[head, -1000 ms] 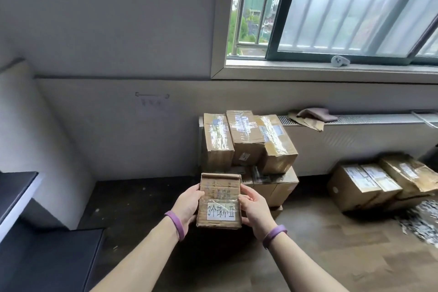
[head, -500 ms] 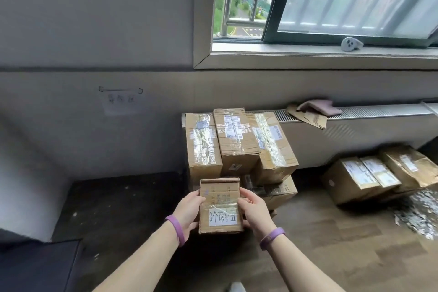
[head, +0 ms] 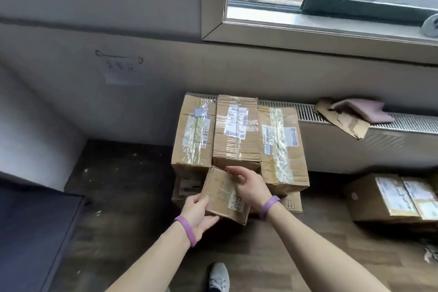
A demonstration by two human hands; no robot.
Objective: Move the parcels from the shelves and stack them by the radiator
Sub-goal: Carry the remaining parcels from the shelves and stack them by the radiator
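A person holds a small brown cardboard parcel with a white label [head: 222, 193] up in the air. It is tipped to one side, just in front of the pile of big brown taped cardboard parcels [head: 237, 130]. That pile stands right up against the long white radiator [head: 355, 149]. The left hand [head: 198, 211] grips the near corner, with the thumb on top and the fingers curled under. The right hand [head: 250, 188] lies over the top with its fingers [head: 233, 170] stretched out flat; its thumb is hidden. The pile has three parcels side by side on top and more below, so a good part of the job looks done. The small parcel is not set down yet and likely goes on the pile. More brown cardboard boxes [head: 369, 199] sit on the wooden floor [head: 284, 256] further right. The shelves are not in view, so nobody can tell how many parcels wait there.
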